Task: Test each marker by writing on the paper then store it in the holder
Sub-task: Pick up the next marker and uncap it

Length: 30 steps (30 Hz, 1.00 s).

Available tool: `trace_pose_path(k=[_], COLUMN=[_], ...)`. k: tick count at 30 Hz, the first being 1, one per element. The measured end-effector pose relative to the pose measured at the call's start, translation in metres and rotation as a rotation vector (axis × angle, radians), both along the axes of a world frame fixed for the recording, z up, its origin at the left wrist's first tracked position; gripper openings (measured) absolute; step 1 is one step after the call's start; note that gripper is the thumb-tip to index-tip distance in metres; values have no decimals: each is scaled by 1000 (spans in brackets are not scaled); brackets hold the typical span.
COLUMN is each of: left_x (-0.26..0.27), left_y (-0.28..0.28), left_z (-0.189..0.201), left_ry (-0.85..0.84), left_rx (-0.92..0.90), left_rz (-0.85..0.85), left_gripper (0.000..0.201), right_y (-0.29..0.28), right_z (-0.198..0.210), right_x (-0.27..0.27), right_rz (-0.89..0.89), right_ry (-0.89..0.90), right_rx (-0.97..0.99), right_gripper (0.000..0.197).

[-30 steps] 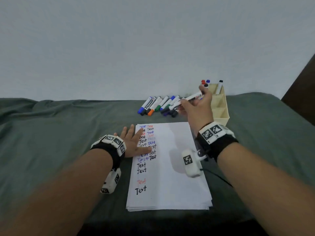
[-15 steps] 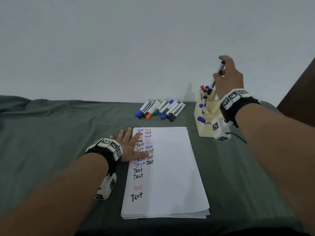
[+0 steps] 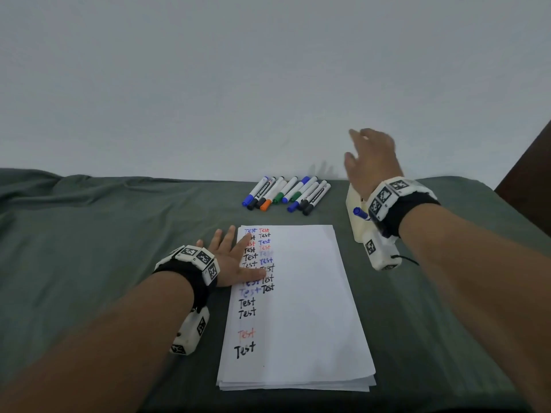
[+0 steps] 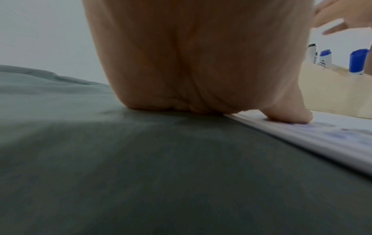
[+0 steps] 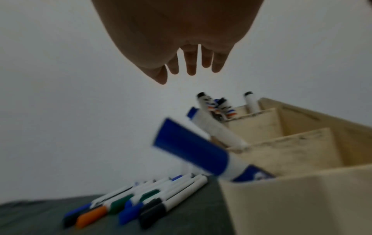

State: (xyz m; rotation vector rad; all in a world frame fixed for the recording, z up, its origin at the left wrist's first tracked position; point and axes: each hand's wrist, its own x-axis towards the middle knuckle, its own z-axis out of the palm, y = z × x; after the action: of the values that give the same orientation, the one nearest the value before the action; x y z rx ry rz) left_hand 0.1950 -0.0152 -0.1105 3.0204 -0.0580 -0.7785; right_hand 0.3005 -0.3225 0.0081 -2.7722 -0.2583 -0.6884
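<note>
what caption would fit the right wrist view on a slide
Empty right hand hangs open above the holder of stored markers, with untested markers lying beside it.

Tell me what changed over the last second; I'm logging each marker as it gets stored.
The right hand carried a black-capped marker from the row up over the holder, let it go there, and now hovers above with fingers spread, holding nothing. The left hand stayed flat on the paper; the markers lying on the cloth did not move.
</note>
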Motion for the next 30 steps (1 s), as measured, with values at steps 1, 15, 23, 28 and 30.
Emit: trace_pose_path(k=[1, 15, 23, 28, 30], left_x=[0, 8, 72, 109, 119], left_y=[0, 4, 14, 12, 7], left_z=[0, 1, 28, 40, 42], left_ry=[0, 5, -388, -364, -319], left_rx=[1, 6, -101, -81, -20], left_rz=[-1, 5, 71, -108, -129], left_gripper=[114, 112, 57, 64, 61], right_y=[10, 69, 67, 65, 65], right_z=[-4, -102, -109, -111, -111], right_x=[-7, -76, -67, -65, -64], right_rz=[91, 346, 351, 363, 366], right_ry=[4, 791, 819, 825, 822], right_rx=[-14, -403, -386, -360, -358], right_gripper=[54, 95, 102, 102, 101])
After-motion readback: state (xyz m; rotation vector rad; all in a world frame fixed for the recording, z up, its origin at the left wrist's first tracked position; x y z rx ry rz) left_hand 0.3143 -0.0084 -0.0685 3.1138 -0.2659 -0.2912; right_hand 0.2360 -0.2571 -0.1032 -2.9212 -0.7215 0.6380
